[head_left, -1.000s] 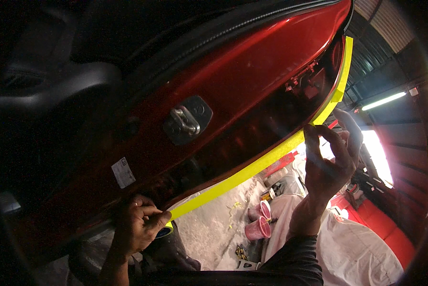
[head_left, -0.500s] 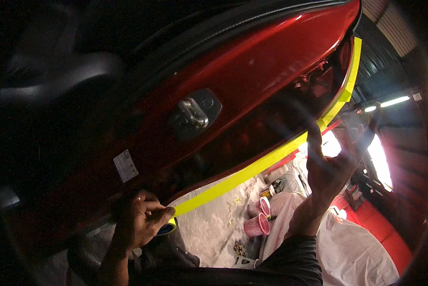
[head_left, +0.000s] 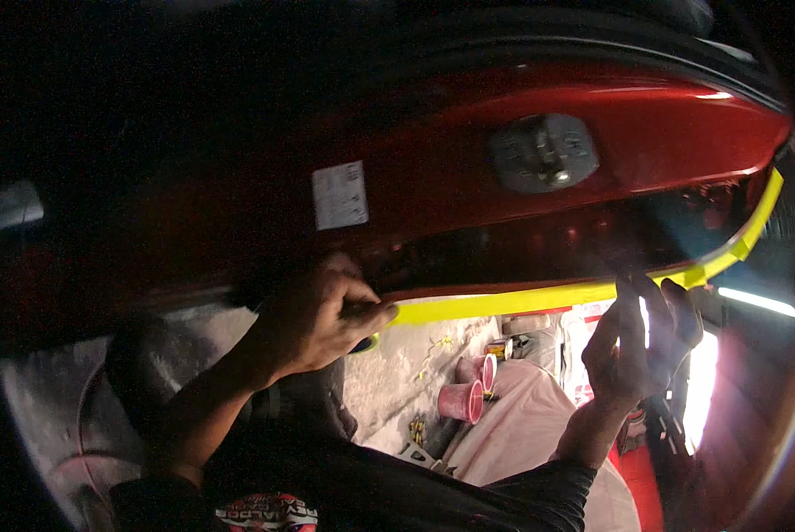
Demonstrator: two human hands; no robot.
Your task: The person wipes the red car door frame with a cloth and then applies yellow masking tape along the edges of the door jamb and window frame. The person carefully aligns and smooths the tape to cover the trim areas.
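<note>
chg: your view swung level vs 1 s ago | L hand (head_left: 318,319) stayed pinched on yellow tape (head_left: 539,301) end under red panel (head_left: 522,177) edge | R hand (head_left: 641,341) fingers open, pressing tape flat | strip looked nearly seated.

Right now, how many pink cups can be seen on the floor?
2. One pink cup lies lower, between the two hands. The other lies just above and right of it, partly hidden behind it. More may be out of sight.

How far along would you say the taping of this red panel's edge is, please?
Done: yellow tape lines the red panel edge from its right corner. In hand: left hand pinches the tape's free end; right hand touches the strip. Left: the edge beyond the left hand looks untaped, though dark.
</note>
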